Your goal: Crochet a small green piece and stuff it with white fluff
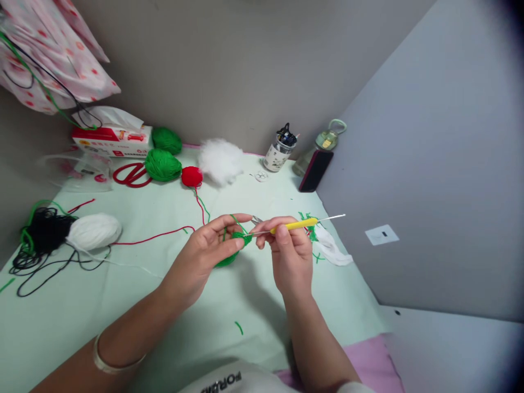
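Note:
My left hand (pixel 207 252) pinches a small green crocheted piece (pixel 232 250) above the pale green table cover (pixel 123 305), with green yarn looped over its forefinger. My right hand (pixel 289 248) is closed on a yellow-handled crochet hook (pixel 297 224). The hook's metal tip points left into the green piece, and its other metal end sticks out to the right. The two hands nearly touch at the piece.
Two green yarn balls (pixel 162 164), a red ball (pixel 192 176), white fluff (pixel 221 159), red scissors (pixel 131 174) and a tissue box (pixel 112 141) lie at the back. White yarn (pixel 94 231) and tangled black yarn (pixel 43 234) sit left. A jar (pixel 279 151), bottle (pixel 323 143) and phone (pixel 315 170) stand by the right wall.

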`<state>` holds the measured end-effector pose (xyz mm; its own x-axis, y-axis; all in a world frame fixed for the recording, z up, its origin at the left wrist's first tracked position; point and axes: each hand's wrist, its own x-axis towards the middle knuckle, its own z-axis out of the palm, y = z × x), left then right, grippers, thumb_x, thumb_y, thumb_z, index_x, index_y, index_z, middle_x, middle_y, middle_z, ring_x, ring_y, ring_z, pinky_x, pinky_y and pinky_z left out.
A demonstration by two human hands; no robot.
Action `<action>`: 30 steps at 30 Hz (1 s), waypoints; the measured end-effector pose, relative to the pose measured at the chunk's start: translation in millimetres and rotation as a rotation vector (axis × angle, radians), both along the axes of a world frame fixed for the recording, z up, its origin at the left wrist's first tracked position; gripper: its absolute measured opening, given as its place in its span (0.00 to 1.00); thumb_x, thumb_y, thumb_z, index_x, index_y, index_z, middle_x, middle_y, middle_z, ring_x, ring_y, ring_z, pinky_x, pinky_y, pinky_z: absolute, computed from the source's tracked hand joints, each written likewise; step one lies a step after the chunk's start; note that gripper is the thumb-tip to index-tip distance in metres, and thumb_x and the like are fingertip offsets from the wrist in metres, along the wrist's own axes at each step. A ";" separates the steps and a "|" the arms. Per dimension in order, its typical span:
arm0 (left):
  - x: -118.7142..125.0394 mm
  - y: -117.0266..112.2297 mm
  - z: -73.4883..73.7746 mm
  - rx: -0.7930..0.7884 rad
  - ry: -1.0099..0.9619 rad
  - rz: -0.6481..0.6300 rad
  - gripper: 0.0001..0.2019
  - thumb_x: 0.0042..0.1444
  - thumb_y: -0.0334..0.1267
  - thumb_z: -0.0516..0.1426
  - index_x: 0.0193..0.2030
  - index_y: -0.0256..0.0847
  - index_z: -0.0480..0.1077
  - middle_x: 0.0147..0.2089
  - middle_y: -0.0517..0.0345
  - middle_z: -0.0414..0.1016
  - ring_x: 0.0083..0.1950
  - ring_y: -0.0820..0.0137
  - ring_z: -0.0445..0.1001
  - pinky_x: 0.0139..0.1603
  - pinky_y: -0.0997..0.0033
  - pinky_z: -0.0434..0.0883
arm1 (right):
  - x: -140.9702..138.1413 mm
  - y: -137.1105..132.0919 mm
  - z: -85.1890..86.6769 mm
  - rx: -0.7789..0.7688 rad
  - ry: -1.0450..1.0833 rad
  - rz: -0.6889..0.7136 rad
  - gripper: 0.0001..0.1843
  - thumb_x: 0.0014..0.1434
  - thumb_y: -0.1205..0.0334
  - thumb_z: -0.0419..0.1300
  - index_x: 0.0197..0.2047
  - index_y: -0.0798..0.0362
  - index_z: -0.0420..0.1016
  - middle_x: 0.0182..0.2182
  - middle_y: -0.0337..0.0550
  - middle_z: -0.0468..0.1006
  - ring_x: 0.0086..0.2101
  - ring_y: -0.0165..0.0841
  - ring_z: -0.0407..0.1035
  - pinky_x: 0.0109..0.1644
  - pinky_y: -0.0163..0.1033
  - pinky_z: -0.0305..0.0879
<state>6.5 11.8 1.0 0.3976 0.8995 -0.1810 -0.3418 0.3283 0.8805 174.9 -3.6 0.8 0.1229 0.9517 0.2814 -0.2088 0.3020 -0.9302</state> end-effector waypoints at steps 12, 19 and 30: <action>7.5 -4.0 4.5 -0.111 -0.103 0.045 0.22 0.56 0.39 0.70 0.58 0.46 0.79 0.33 0.64 0.71 0.29 0.77 0.62 0.35 0.76 0.66 | -2.9 -11.6 -14.1 0.647 -0.928 -0.345 0.20 0.66 0.74 0.61 0.56 0.45 0.79 0.45 0.48 0.83 0.44 0.38 0.77 0.48 0.45 0.76; 2.5 1.5 7.4 -0.168 -0.230 -0.022 0.18 0.57 0.35 0.69 0.55 0.44 0.81 0.27 0.68 0.66 0.23 0.79 0.49 0.40 0.73 0.69 | -0.9 -5.1 -2.7 0.288 -0.288 -0.168 0.12 0.72 0.66 0.57 0.45 0.45 0.83 0.36 0.42 0.82 0.32 0.33 0.74 0.35 0.41 0.72; 8.5 -1.1 3.8 -0.203 -0.192 0.013 0.19 0.56 0.39 0.70 0.55 0.44 0.81 0.29 0.67 0.68 0.25 0.80 0.52 0.35 0.77 0.65 | -4.6 -10.6 -6.1 0.496 -0.790 -0.271 0.16 0.67 0.71 0.60 0.50 0.43 0.83 0.45 0.46 0.84 0.43 0.38 0.78 0.46 0.46 0.76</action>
